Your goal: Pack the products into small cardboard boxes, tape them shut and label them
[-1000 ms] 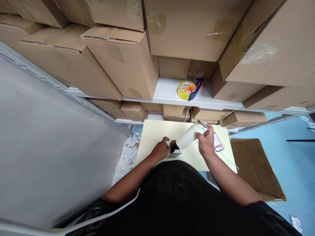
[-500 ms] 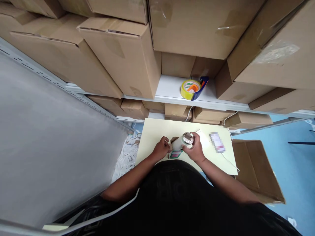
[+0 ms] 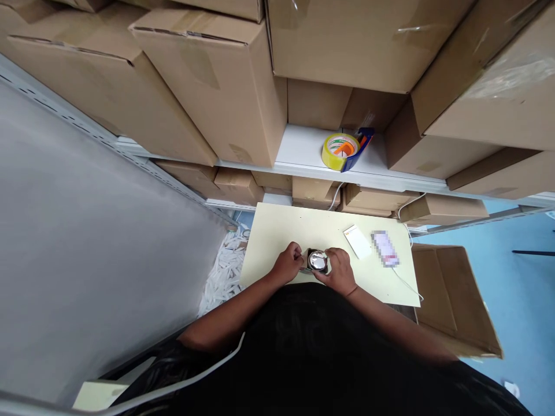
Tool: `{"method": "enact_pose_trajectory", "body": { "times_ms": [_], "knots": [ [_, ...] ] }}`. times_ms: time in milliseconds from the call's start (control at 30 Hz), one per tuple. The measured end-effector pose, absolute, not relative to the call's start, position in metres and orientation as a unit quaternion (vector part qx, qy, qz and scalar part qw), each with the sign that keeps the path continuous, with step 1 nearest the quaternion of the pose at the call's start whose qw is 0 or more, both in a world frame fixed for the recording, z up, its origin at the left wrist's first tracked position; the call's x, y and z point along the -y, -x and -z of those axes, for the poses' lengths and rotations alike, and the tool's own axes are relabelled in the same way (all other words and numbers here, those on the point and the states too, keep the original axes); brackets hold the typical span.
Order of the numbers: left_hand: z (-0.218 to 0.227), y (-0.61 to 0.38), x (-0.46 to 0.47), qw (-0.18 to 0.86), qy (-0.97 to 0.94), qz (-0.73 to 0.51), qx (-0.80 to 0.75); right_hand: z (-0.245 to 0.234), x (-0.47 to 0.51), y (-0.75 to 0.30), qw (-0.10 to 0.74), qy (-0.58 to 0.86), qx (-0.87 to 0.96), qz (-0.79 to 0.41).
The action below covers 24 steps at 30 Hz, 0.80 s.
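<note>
On the pale yellow table (image 3: pixel 277 231) stands a small carton (image 3: pixel 309 267) with a white cylindrical bottle sunk into it; only the bottle's shiny metal end (image 3: pixel 318 261) shows. My left hand (image 3: pixel 288 264) is closed on the carton's left side. On the carton's right side is my right hand (image 3: pixel 339 271), its fingers curled against the bottle's end. A white card (image 3: pixel 358 241) and a phone (image 3: pixel 384 248) lie on the table just right of my hands.
A yellow tape roll in a blue dispenser (image 3: pixel 344 150) sits on the white shelf (image 3: pixel 303 153) among stacked cardboard boxes. An open cardboard box (image 3: pixel 451 300) lies on the blue floor at right. White paper strips (image 3: pixel 223 271) are heaped left of the table.
My right hand swung the bottle from a slant to upright and pushed it down into the carton. The left hand stayed on the carton. A white card now shows beside the phone.
</note>
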<state>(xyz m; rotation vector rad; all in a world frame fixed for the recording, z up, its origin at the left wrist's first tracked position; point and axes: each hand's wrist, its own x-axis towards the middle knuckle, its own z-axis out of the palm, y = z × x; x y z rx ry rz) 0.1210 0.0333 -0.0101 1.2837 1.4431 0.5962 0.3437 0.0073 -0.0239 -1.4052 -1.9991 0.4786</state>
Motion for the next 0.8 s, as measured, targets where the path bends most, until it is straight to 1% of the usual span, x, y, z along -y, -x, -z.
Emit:
{"method": "enact_pose_trajectory", "body": {
  "times_ms": [133, 300, 367, 500, 633, 700, 800],
  "knots": [
    [0.006, -0.125, -0.028, 0.537, -0.529, -0.255, -0.606, 0.015, -0.003, -0.341, 0.315, 0.532, 0.765, -0.179],
    [-0.005, -0.126, -0.031, 0.614, -0.52, -0.217, -0.553, 0.001, -0.005, -0.338, 0.34, 0.493, 0.784, -0.162],
    [-0.009, -0.124, -0.038, 0.587, -0.558, -0.202, -0.551, 0.001, -0.005, -0.339, 0.346, 0.47, 0.799, -0.142],
    [-0.015, -0.125, -0.054, 0.471, -0.681, -0.171, -0.534, 0.008, 0.0, -0.344, 0.344, 0.434, 0.829, -0.083],
    [-0.017, -0.138, -0.062, 0.4, -0.732, -0.135, -0.535, 0.013, 0.006, -0.349, 0.329, 0.427, 0.841, -0.05],
    [-0.016, -0.145, -0.065, 0.383, -0.74, -0.125, -0.539, 0.012, 0.007, -0.352, 0.314, 0.428, 0.846, -0.052],
    [-0.012, -0.151, -0.068, 0.388, -0.744, -0.131, -0.527, 0.009, 0.006, -0.356, 0.277, 0.462, 0.84, -0.061]
  ]
}}
